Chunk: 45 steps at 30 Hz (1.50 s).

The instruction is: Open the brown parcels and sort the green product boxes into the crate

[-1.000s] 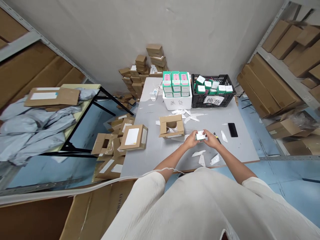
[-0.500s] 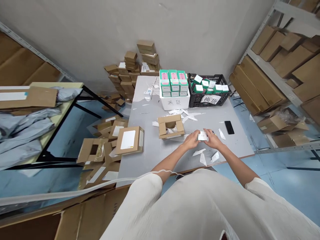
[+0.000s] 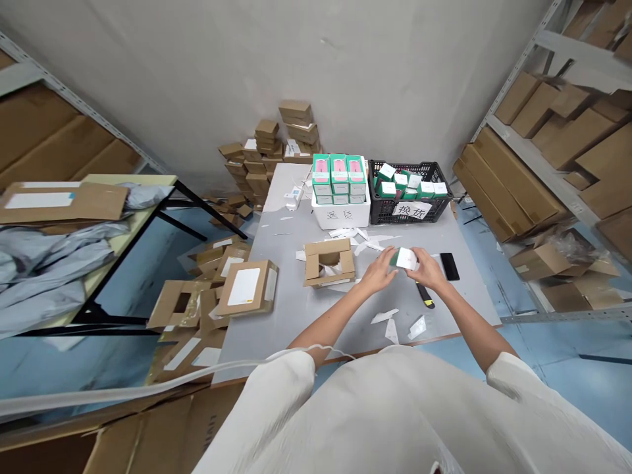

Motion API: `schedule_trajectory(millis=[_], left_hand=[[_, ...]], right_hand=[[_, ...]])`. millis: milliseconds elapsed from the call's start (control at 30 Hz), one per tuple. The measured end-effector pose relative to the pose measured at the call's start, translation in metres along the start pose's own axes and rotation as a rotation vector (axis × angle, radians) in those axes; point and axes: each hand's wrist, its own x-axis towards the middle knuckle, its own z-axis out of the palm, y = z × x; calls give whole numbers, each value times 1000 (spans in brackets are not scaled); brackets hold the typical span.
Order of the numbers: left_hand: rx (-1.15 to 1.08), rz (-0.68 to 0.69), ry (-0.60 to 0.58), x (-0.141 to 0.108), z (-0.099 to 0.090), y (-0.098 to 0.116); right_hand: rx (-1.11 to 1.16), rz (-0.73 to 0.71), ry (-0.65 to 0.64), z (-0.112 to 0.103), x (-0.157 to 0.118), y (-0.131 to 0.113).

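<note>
A small green-and-white box (image 3: 407, 259) is held above the table between my two hands, its white end turned toward me. My right hand (image 3: 427, 268) grips its right side, with the thumb below and fingers on top. At its green left side are the fingertips of my left hand (image 3: 379, 271), curled around that edge. Beneath my right wrist lies a black and yellow utility knife (image 3: 425, 295). An opened cardboard box (image 3: 316, 279) with white packing inside stands left of my left hand.
Behind are a white bin (image 3: 340, 215) of green-and-pink boxes and a black crate (image 3: 386, 214) of similar boxes. A phone (image 3: 449, 266) lies at right. Paper scraps (image 3: 392, 331) lie in front. A closed carton (image 3: 266, 293) stands at the table's left edge; a white cable crosses before me.
The small box has been raised and turned, so its green side now shows. My hands have shifted with it, and the utility knife has come into view under my right wrist.
</note>
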Motion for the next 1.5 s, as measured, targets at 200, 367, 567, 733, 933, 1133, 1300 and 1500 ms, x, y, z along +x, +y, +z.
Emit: schedule_trajectory(millis=[200, 367, 567, 733, 933, 1133, 1300, 1500], left_hand=[[-42, -58, 46, 21, 20, -6], [-27, -106, 40, 32, 40, -6], [-24, -166, 56, 45, 56, -4], [-3, -233, 66, 51, 58, -10], [38, -286, 71, 58, 55, -22], [36, -320, 60, 64, 55, -30], [22, -330, 28, 66, 57, -35], [13, -321, 3, 65, 57, -37]], right_hand=[[9, 0, 158, -39, 35, 39], [22, -59, 284, -65, 75, 72], [14, -149, 343, -89, 136, 105], [18, -187, 346, -88, 188, 128], [18, -209, 297, -68, 236, 142], [48, -175, 322, -59, 259, 150], [35, -128, 385, -58, 264, 157], [6, -134, 322, -57, 277, 168]])
